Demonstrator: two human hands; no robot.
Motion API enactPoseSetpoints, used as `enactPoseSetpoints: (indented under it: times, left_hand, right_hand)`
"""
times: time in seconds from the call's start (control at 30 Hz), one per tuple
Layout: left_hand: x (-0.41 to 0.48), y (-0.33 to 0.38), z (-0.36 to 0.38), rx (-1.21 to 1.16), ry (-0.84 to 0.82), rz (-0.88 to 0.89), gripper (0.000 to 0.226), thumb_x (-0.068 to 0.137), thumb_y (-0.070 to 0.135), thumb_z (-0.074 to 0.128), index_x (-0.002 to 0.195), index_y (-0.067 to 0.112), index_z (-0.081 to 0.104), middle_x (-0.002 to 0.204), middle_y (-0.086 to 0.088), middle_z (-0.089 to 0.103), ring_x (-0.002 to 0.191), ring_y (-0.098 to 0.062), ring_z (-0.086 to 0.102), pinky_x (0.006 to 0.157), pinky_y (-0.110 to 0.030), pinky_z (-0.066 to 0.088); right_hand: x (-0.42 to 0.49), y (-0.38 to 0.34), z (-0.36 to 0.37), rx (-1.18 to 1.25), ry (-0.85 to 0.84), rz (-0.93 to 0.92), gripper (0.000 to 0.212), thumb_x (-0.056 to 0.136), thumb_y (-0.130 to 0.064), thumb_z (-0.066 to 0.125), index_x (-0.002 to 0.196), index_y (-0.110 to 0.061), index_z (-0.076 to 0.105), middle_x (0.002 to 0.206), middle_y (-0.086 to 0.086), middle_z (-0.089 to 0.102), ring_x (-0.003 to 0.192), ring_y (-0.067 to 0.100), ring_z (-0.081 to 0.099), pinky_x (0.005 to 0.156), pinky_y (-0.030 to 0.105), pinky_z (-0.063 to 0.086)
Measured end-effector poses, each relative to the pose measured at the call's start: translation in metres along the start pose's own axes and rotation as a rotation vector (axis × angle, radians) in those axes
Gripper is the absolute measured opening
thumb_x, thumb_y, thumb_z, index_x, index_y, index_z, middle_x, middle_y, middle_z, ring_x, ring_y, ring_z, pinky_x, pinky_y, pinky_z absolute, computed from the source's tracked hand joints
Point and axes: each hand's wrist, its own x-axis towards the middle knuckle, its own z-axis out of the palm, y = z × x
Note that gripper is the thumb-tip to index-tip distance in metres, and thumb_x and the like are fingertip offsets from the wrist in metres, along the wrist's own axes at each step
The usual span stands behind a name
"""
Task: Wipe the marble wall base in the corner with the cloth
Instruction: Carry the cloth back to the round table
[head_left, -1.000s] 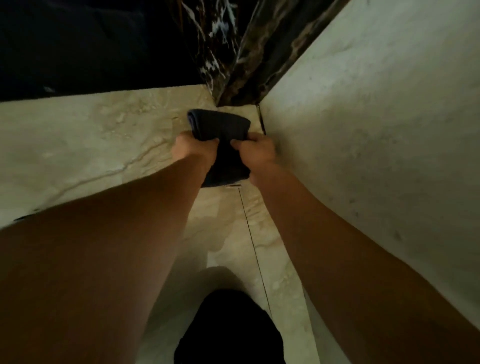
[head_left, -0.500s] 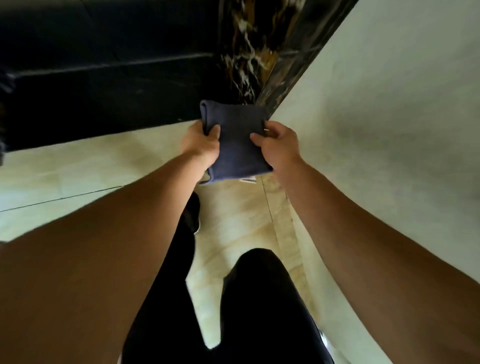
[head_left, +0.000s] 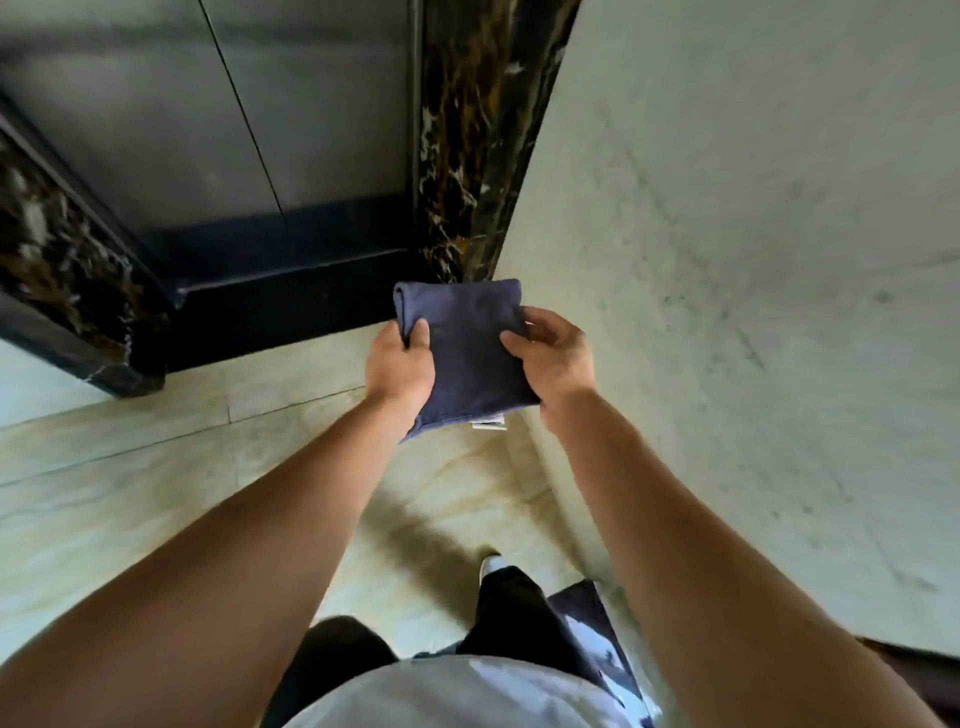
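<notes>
A folded dark blue cloth with a small white tag at its lower edge is held in the air in front of me. My left hand grips its left edge and my right hand grips its right edge. Behind the cloth, a dark veined marble jamb meets the pale wall in the corner. The foot of the jamb shows just above the cloth, which is apart from it.
Dark metal doors with a black sill fill the back. A second dark marble jamb stands at the left. The beige marble floor lies below, with my legs and a shoe near the wall.
The view has risen away from the floor and corner. The cloth, held by both hands throughout, has come up off the wall base, and my legs and shirt now show below.
</notes>
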Motion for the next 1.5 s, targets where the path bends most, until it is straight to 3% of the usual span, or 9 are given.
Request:
enactPoseSetpoints:
  times: [0.17, 0.3, 0.43, 0.6, 0.8, 1.03, 1.17, 1.4, 1.5]
  left_hand:
    - [-0.088, -0.014, -0.046, 0.131, -0.199, 0.139, 0.041, 0.099, 0.036, 0.042, 0.121, 0.004, 0.057, 0.125, -0.023, 0.061, 0.116, -0.04, 0.056, 0.099, -0.042, 0.045]
    - [-0.168, -0.016, -0.081, 0.235, -0.339, 0.278, 0.04, 0.101, 0.028, 0.041, 0.124, -0.002, 0.054, 0.131, -0.026, 0.057, 0.121, -0.04, 0.052, 0.09, -0.034, 0.038]
    - [-0.25, -0.033, -0.093, 0.271, -0.493, 0.366, 0.036, 0.1, 0.028, 0.042, 0.11, -0.005, 0.056, 0.117, -0.026, 0.061, 0.109, -0.041, 0.056, 0.075, -0.03, 0.031]
    - [-0.365, -0.07, -0.09, 0.342, -0.694, 0.444, 0.033, 0.099, 0.03, 0.043, 0.105, 0.0, 0.056, 0.113, -0.022, 0.064, 0.105, -0.038, 0.058, 0.077, -0.033, 0.036]
    - [-0.546, -0.147, -0.091, 0.437, -0.977, 0.556, 0.033, 0.096, 0.032, 0.045, 0.102, 0.003, 0.059, 0.11, -0.02, 0.067, 0.103, -0.039, 0.061, 0.091, -0.043, 0.049]
    - [-0.788, -0.28, -0.134, 0.506, -1.345, 0.669, 0.028, 0.098, 0.029, 0.045, 0.099, 0.007, 0.062, 0.098, -0.01, 0.068, 0.092, -0.03, 0.057, 0.076, -0.028, 0.036]
    - [-0.907, -0.345, -0.171, 0.569, -1.515, 0.665, 0.028, 0.097, 0.031, 0.046, 0.088, 0.009, 0.058, 0.084, -0.006, 0.064, 0.092, -0.034, 0.06, 0.077, -0.036, 0.043]
    - [-1.053, -0.41, -0.181, 0.672, -1.73, 0.806, 0.029, 0.096, 0.038, 0.047, 0.085, 0.013, 0.057, 0.099, -0.015, 0.069, 0.1, -0.037, 0.061, 0.086, -0.041, 0.045]
    - [-1.112, -0.44, -0.168, 0.71, -1.814, 0.855, 0.03, 0.096, 0.037, 0.046, 0.081, 0.013, 0.054, 0.098, -0.013, 0.068, 0.099, -0.037, 0.06, 0.079, -0.038, 0.041]
  right_hand:
    - [-0.129, 0.027, -0.013, 0.106, 0.244, 0.008, 0.028, 0.085, 0.001, 0.066, 0.111, -0.01, 0.07, 0.101, 0.009, 0.072, 0.095, 0.026, 0.069, 0.095, 0.041, 0.056]
    - [-0.224, 0.06, -0.021, 0.199, 0.4, 0.072, 0.027, 0.084, 0.0, 0.065, 0.109, -0.008, 0.071, 0.103, 0.01, 0.075, 0.093, 0.022, 0.069, 0.096, 0.042, 0.056]
    - [-0.315, 0.1, -0.048, 0.315, 0.548, 0.141, 0.028, 0.083, -0.003, 0.064, 0.108, -0.015, 0.072, 0.107, 0.009, 0.076, 0.098, 0.023, 0.071, 0.097, 0.043, 0.055]
    - [-0.432, 0.166, -0.087, 0.42, 0.765, 0.151, 0.03, 0.082, -0.002, 0.062, 0.107, -0.014, 0.073, 0.102, 0.006, 0.077, 0.099, 0.023, 0.072, 0.096, 0.041, 0.056]
    - [-0.621, 0.274, -0.135, 0.496, 1.068, 0.189, 0.032, 0.081, -0.002, 0.062, 0.111, -0.011, 0.071, 0.106, 0.007, 0.076, 0.1, 0.021, 0.071, 0.098, 0.041, 0.055]
    - [-0.877, 0.413, -0.163, 0.606, 1.36, 0.232, 0.03, 0.084, 0.006, 0.061, 0.111, -0.003, 0.068, 0.109, 0.018, 0.073, 0.104, 0.029, 0.07, 0.097, 0.042, 0.056]
    - [-1.004, 0.472, -0.168, 0.679, 1.537, 0.305, 0.029, 0.085, 0.01, 0.059, 0.111, 0.001, 0.067, 0.105, 0.016, 0.072, 0.097, 0.025, 0.068, 0.094, 0.038, 0.055]
    - [-1.138, 0.549, -0.188, 0.771, 1.772, 0.358, 0.029, 0.087, 0.01, 0.059, 0.112, 0.001, 0.067, 0.101, 0.011, 0.069, 0.089, 0.017, 0.063, 0.082, 0.025, 0.052]
    - [-1.182, 0.58, -0.209, 0.789, 1.845, 0.372, 0.028, 0.087, 0.01, 0.059, 0.111, -0.002, 0.067, 0.098, 0.009, 0.068, 0.085, 0.014, 0.062, 0.075, 0.016, 0.051]
